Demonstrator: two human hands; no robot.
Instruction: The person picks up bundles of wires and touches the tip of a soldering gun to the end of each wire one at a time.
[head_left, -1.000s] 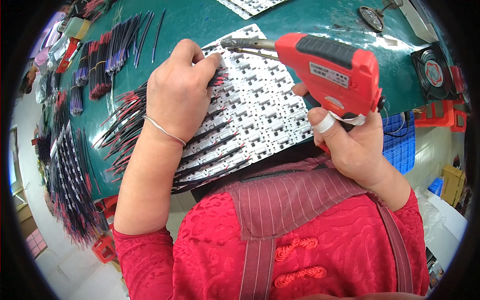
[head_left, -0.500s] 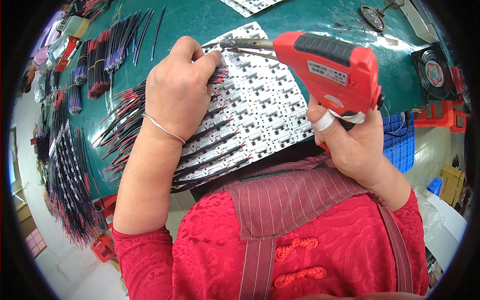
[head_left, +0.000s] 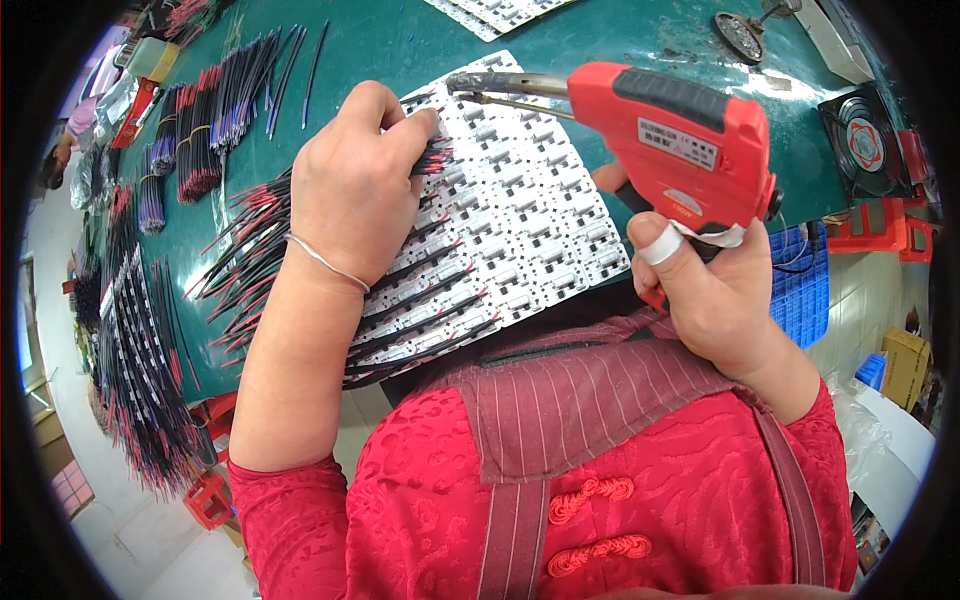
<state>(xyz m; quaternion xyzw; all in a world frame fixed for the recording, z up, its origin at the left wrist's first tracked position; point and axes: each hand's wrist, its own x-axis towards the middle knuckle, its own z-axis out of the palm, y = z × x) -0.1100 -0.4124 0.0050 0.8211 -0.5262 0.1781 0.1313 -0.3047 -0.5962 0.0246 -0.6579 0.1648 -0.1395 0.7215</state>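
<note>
My right hand (head_left: 705,280) is wrapped round the grip of a red and black soldering gun (head_left: 680,150), white tape on its thumb. The gun's metal tip points left, over the upper left part of a white circuit board panel (head_left: 545,215) that carries rows of small parts. My left hand (head_left: 360,180) is closed on a bunch of black wires (head_left: 437,157) with red ends, at the panel's left edge. Several black wires (head_left: 425,300) lie across the lower left of the panel. More loose wires (head_left: 245,255) spread out to the left of my left wrist.
Bundles of blue and red-tipped wires (head_left: 200,130) lie at the far left of the green table (head_left: 390,50). Other white panels (head_left: 500,12) sit at the far edge. A round metal dish (head_left: 740,38) and a small black fan (head_left: 865,148) stand at the right.
The soldering gun has moved slightly right, its tip now a little away from my left fingertips. My left hand has come slightly nearer. The panel has shifted a little.
</note>
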